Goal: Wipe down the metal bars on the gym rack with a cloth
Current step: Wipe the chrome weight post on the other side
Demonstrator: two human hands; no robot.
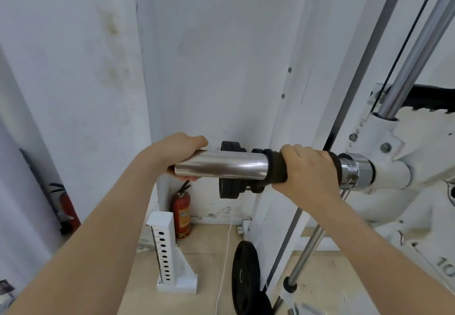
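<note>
A shiny chrome bar sleeve (pixel 221 165) sticks out leftward from the white gym rack (pixel 403 157). My left hand (pixel 178 149) curls round the sleeve's free end from behind. My right hand (pixel 309 166) grips a dark cloth (pixel 277 168) wrapped around the sleeve near its collar (pixel 357 170). A slanted chrome guide rod (pixel 418 51) rises at the upper right of the rack, and another rod (pixel 307 253) runs down below my right forearm.
Behind the sleeve hangs a black dumbbell (pixel 230 189). On the floor stand a red fire extinguisher (pixel 181 212), a white perforated post (pixel 163 248) and a black weight plate (pixel 245 277). A white cord (pixel 225 265) hangs down. White walls close in on the left and behind.
</note>
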